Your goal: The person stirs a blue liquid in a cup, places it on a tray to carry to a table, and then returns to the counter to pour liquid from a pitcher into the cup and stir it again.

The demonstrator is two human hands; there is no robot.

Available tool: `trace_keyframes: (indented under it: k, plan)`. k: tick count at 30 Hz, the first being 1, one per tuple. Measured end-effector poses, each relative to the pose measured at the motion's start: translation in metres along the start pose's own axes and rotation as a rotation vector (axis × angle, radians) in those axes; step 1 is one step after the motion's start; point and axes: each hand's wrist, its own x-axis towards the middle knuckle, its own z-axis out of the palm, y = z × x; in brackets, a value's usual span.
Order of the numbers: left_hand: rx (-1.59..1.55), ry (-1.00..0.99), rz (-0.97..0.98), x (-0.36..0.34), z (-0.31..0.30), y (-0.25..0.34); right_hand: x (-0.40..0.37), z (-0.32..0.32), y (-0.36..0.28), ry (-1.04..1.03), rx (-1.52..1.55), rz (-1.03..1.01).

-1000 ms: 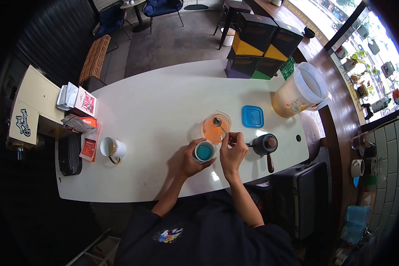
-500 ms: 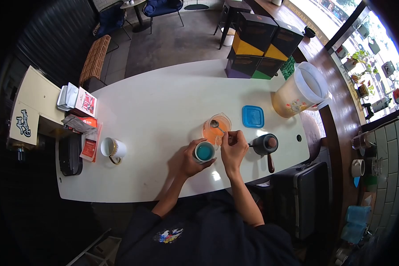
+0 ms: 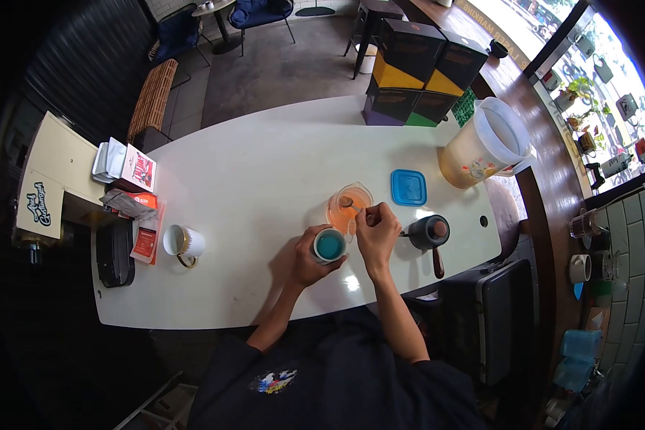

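Observation:
My left hand [image 3: 312, 262] is wrapped round a cup [image 3: 330, 246] with blue-green liquid inside. Pinched in my right hand [image 3: 378, 233] is a spoon [image 3: 347, 203], its bowl dipped into the orange liquid of a clear jug [image 3: 364, 191]. The jug stands on the white table just beyond the cup, its handle side towards me. To the right of my right hand sits a dark lidded pot [image 3: 428, 232] with a wooden handle. A blue square lid [image 3: 408, 188] lies beyond that pot.
A white mug with a gold handle [image 3: 184, 242] stands at the left, near packets [image 3: 145, 240] and a black case [image 3: 115, 253]. A cream machine [image 3: 64, 172] is at the table's left end. A big pitcher [image 3: 484, 147] and stacked black boxes [image 3: 412, 68] stand at the far right.
The spoon's bowl has gone from above the jug down into the orange liquid. My right hand has shifted slightly up with it. My left hand still holds the cup.

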Motion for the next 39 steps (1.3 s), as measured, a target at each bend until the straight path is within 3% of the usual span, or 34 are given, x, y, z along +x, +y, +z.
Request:
trace_keyframes:
  k: [7, 21, 39]
  plan:
    - [-0.003, 0.024, 0.001, 0.000, -0.001, 0.001, 0.001, -0.001, 0.004, -0.003, -0.047, -0.015]
    - [0.043, 0.010, 0.018, 0.000, -0.002, -0.001, 0.000, -0.027, 0.018, 0.086, 0.143, 0.034]
    - [-0.096, -0.075, -0.037, 0.000, 0.000, 0.001, -0.010, -0.086, -0.022, -0.051, 0.315, -0.024]
